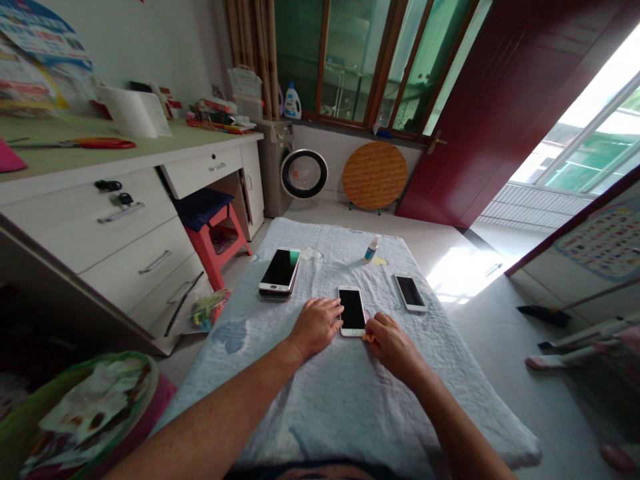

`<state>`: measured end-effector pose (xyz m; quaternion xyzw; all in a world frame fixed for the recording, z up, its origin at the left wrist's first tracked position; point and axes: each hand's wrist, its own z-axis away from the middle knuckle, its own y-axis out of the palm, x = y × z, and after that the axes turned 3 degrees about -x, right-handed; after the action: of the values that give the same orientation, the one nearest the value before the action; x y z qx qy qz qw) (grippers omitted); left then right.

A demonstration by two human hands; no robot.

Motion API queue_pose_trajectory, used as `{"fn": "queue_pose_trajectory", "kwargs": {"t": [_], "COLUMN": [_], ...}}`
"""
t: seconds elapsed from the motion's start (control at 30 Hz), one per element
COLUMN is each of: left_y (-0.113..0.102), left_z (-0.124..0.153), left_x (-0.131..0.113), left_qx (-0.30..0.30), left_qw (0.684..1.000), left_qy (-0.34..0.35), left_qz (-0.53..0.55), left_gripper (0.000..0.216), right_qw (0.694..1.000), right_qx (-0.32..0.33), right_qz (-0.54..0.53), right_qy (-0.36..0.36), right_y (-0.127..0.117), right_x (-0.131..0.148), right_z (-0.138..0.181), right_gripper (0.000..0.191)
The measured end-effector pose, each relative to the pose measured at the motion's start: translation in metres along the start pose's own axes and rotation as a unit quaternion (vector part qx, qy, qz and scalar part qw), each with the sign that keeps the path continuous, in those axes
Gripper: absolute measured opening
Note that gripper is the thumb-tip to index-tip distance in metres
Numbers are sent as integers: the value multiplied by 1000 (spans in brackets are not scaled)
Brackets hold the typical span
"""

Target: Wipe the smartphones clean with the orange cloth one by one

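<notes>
A white smartphone [352, 311] with a dark screen lies face up on the cloth-covered table, between my hands. My left hand [316, 325] rests flat beside it, its fingertips touching the phone's left edge. At the lower right edge, the curled fingers of my right hand [391, 343] pinch a small orange cloth [369, 338], mostly hidden by the fingers. Farther left sits a stack of phones, a white-framed one [281, 269] on top. Another white phone [411, 293] lies on the right. Behind the middle phone stands a small spray bottle [371, 249] with a blue label.
The light blue cloth [320, 427] covers the table. To the left are a white desk [125, 233], a red stool [220, 240] and a bin [150, 387] holding crumpled waste. Beyond the table stand a washing machine with its door [304, 174] open and a round wooden board [375, 175].
</notes>
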<state>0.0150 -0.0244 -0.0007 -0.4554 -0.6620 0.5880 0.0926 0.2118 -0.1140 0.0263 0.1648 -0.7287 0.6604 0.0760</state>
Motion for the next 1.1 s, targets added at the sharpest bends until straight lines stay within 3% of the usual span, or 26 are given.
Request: {"fn": "queue_pose_trajectory", "kwargs": {"t": [0.13,0.27,0.47,0.7,0.87,1.1], "left_y": [-2,-1,-1,-4,-3,-3], "left_z": [4,5,2,2,1,2], "left_x": [-2,-1,0,0,0,-1], "left_qx": [-7,-11,-5,-8,-14,-3], "left_qw": [1000,1000,1000,999,999,1000], "left_qy": [8,13,13,29,33,9], "left_qz": [-2,10,12,17,22,8], "left_gripper": [47,61,59,59,59,59], "right_qw": [1000,997,994,999,993,990], "right_qx": [-14,-6,-24,-47,-12,54], "right_qz": [-15,-79,-104,-9,109,128], "right_qy": [22,-18,-21,19,54,-1], "right_y": [-9,-7,6,11,14,24], "right_x": [-4,3,-6,-23,-23,3], "right_z": [-2,-9,-43,-103,-130,-157], "right_gripper": [12,13,13,20,29,28]}}
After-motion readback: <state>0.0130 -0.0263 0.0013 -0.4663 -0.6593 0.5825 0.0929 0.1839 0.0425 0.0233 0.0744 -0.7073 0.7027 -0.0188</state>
